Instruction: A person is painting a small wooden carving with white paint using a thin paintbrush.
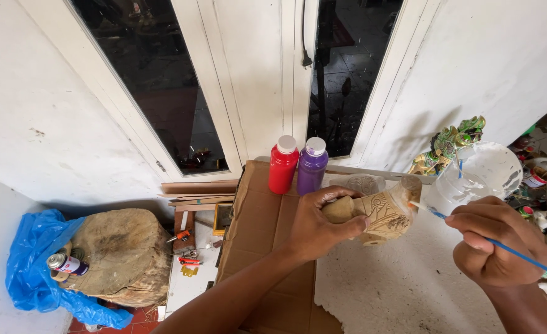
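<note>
Our left hand [315, 227] closes around a carved wooden figure [382, 213] above the white counter [397, 291], its fingers hiding the figure's near end. Our right hand [493, 244] pinches a thin blue brush [515, 252], tip at the carving; the handle's far end runs behind our wrist.

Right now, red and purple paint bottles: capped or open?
Capped. Red bottle and purple bottle stand upright, each with a white cap on top.

White plastered walls [44, 111] flank 2 dark-glazed window panes [156, 74] in white frames. Daylight falls evenly (soft shadows only) over red floor tiles [143, 315] below.
</note>
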